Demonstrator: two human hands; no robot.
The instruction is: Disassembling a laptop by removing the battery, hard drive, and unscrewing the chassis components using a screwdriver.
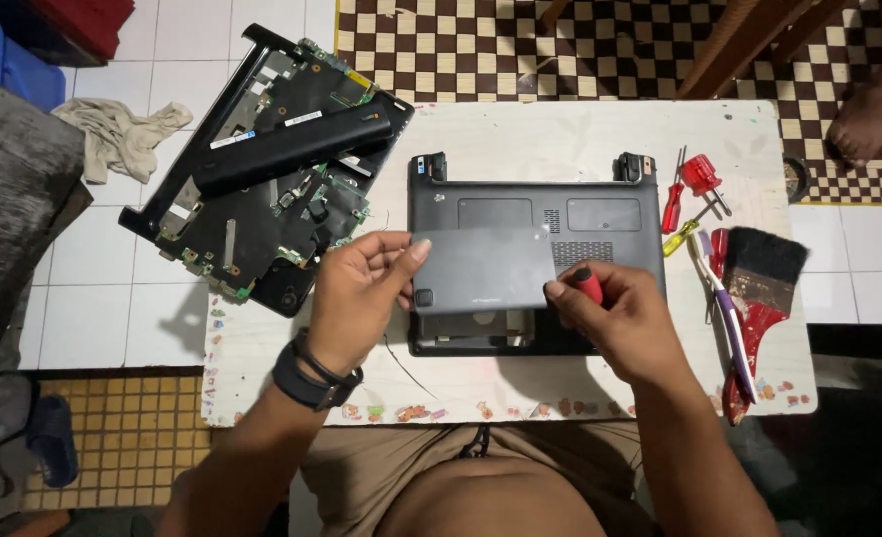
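we see the left hand [361,288] pinching the left edge of a grey cover panel [481,270], thumb on top and fingers curled beneath. the right hand [620,318] grips the panel's right lower corner with fingertips while also clenching a red-handled screwdriver [587,285] in the palm; only the handle's top shows. the panel is lifted off and tilted above the lower half of the laptop base [535,214], which lies bottom-up at the middle of the white table [580,134]. under the panel an open bay in the base is partly visible. a dark watch [306,376] sits on the left wrist.

at 10 o'clock from the hands lies a second, stripped laptop chassis [252,199] with green circuit boards exposed, overhanging the table edge, and a long black battery [296,149] resting across it. at 3 o'clock: two red screwdrivers [689,184], a yellow-handled tool [682,237], a toothbrush [724,303], and a paintbrush [759,283] with a red handle. farther at 10 o'clock a crumpled rag [122,134] lies on the tiled floor. another person's foot [864,124] rests at 2 o'clock on the checkered mat [560,50].
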